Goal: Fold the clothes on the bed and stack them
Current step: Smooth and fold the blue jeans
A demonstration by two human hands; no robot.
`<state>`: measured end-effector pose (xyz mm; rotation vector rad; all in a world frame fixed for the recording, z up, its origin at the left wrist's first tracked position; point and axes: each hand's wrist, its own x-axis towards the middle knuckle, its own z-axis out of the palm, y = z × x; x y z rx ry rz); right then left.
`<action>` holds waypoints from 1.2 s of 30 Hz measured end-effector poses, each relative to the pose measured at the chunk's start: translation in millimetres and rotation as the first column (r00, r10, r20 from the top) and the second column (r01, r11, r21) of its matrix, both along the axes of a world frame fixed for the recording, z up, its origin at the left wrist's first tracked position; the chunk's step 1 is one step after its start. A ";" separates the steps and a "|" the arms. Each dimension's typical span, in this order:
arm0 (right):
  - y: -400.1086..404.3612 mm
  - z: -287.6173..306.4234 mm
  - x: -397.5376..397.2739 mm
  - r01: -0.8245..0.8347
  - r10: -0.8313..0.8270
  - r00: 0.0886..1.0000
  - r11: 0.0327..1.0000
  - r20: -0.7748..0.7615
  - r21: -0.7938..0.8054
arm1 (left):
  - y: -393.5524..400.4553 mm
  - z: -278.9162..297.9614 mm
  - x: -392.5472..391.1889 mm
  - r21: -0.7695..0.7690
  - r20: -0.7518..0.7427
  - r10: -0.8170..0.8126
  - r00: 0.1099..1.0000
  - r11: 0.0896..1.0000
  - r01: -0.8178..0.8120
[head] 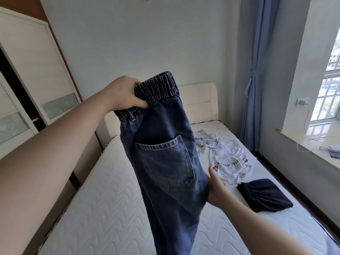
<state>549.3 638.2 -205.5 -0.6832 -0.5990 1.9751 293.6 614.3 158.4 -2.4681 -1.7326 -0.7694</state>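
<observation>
A pair of dark blue jeans with an elastic waistband hangs in the air over the bed, back pocket facing me. My left hand grips the waistband at the top. My right hand holds the jeans' right edge at thigh height, thumb in front and fingers hidden behind the cloth. On the white mattress to the right lies a crumpled white T-shirt with black lettering. A folded dark navy garment rests nearer the right edge of the bed.
A cream headboard stands against the far wall. A wardrobe with sliding doors lines the left side. Blue curtains and a window sill with a charger cable are on the right.
</observation>
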 end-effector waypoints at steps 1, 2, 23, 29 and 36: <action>1.2 0.8 0.0 0.011 -0.011 1.000 1.000 0.012 -0.024 | -0.2 -1.2 2.5 -0.002 -0.002 0.001 1.000 1.000 -0.001; 2.6 1.2 0.9 0.022 -0.021 1.000 0.999 0.009 -0.040 | -0.4 -2.2 3.8 -0.002 -0.001 0.008 1.000 1.000 -0.008; 21.4 161.0 110.3 0.240 -0.418 0.885 0.788 0.206 0.567 | -15.0 -84.9 -85.1 -0.207 0.517 0.145 0.844 0.978 -0.042; 9.5 203.2 123.5 0.181 -0.541 0.778 0.679 0.319 0.711 | -19.4 -147.2 -101.6 -0.302 0.679 0.191 0.709 0.953 0.033; 6.3 187.4 120.1 0.021 -0.608 0.633 0.631 0.478 0.775 | -28.1 -202.1 -115.4 -0.375 0.752 0.240 0.614 0.922 0.100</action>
